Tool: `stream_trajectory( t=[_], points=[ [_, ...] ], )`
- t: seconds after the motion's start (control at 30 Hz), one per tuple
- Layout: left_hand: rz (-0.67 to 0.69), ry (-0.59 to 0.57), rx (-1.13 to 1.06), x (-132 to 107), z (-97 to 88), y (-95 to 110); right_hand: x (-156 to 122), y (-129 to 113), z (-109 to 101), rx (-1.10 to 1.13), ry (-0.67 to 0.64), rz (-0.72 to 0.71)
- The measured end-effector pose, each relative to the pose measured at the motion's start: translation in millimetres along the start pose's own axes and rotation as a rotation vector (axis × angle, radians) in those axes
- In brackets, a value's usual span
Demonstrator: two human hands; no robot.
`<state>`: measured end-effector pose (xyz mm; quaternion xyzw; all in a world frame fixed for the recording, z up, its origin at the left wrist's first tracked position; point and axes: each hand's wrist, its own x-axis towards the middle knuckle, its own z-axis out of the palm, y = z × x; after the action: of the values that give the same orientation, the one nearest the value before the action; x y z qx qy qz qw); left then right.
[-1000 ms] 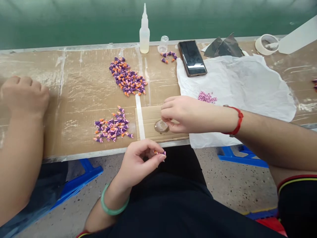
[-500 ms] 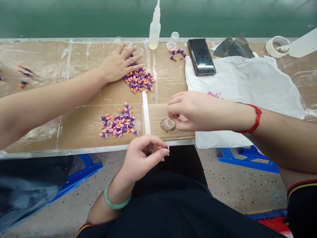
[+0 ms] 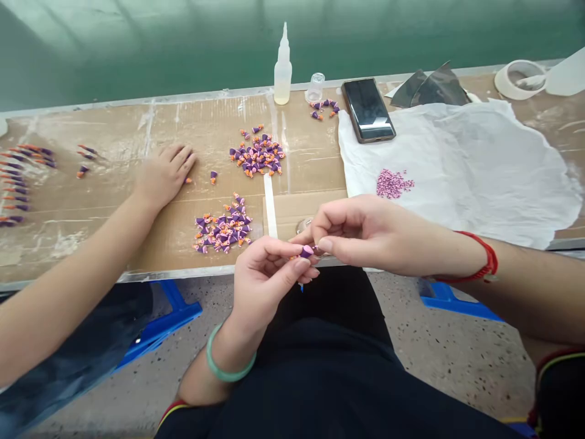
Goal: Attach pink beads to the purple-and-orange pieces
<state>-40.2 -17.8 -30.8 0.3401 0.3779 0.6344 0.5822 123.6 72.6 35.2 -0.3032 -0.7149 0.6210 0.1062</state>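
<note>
My left hand (image 3: 269, 277), with a green bangle on the wrist, pinches a small purple cone-shaped piece (image 3: 306, 250) just below the table's front edge. My right hand (image 3: 361, 231), with a red cord on the wrist, has its fingertips pinched together right against that piece; what they hold is too small to make out. A small pile of purple and orange pieces (image 3: 222, 227) lies just beyond my left hand. A larger pile (image 3: 258, 154) lies farther back. A heap of tiny pink beads (image 3: 393, 183) rests on white paper (image 3: 475, 164).
Another person's hand (image 3: 164, 174) lies on the cardboard-covered table (image 3: 114, 201) at left, by rows of finished pieces (image 3: 21, 177). A glue bottle (image 3: 283, 70), clear cap (image 3: 315, 87), phone (image 3: 368, 110) and tape roll (image 3: 518, 79) stand along the back. A strip of tape (image 3: 270, 206) lies near the front.
My right hand left the glue blob on the cardboard and came down to meet my left hand. The other person's hand drew back from the far pile to the left.
</note>
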Motion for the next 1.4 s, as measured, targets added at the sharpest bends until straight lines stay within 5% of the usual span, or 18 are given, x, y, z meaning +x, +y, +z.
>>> stream_trajectory(
  t=[0.73,1.4],
  points=[
    [0.091,-0.012,-0.005,-6.4,10.6,4.1,-15.5,-10.4,6.8,-0.365,0.092,-0.279],
    [0.064,0.073,0.115,-3.1,10.2,6.0,-14.6,-4.6,12.7,-0.528,0.122,-0.296]
  ],
)
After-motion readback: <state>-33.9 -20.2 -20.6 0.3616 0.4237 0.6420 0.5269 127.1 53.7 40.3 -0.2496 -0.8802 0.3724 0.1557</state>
